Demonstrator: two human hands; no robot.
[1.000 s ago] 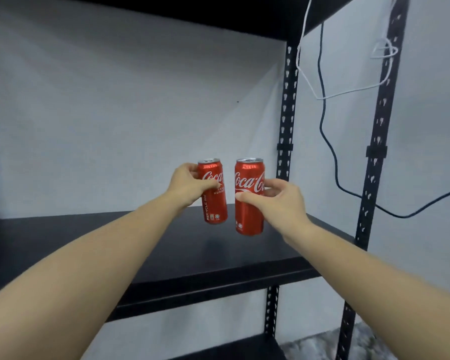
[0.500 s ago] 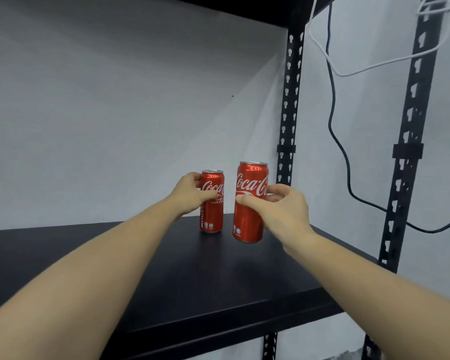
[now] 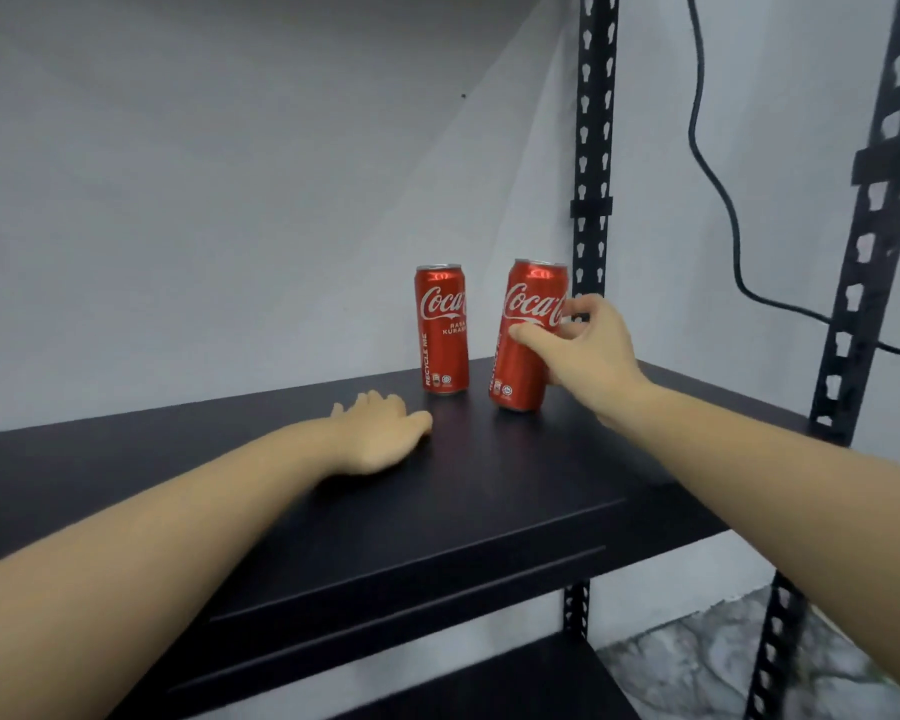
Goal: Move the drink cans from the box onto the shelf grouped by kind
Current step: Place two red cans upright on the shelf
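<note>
Two red Coca-Cola cans are on the black shelf (image 3: 333,537) near its back right corner. The left can (image 3: 441,330) stands upright and free against the wall. The right can (image 3: 528,345) leans slightly, its base on the shelf, with my right hand (image 3: 585,356) wrapped around its right side, thumb across the front. My left hand (image 3: 380,433) hangs low over the shelf, palm down, in front and to the left of the left can, holding nothing. The box is out of view.
Black perforated shelf posts stand behind the cans (image 3: 593,148) and at the front right (image 3: 863,252). A black cable (image 3: 718,174) hangs on the white wall at right. A lower shelf (image 3: 515,683) and marbled floor (image 3: 697,667) show below.
My left hand has let go of the left can, which now stands on the shelf, and has drawn back and down. The right can has gone down onto the shelf, still gripped.
</note>
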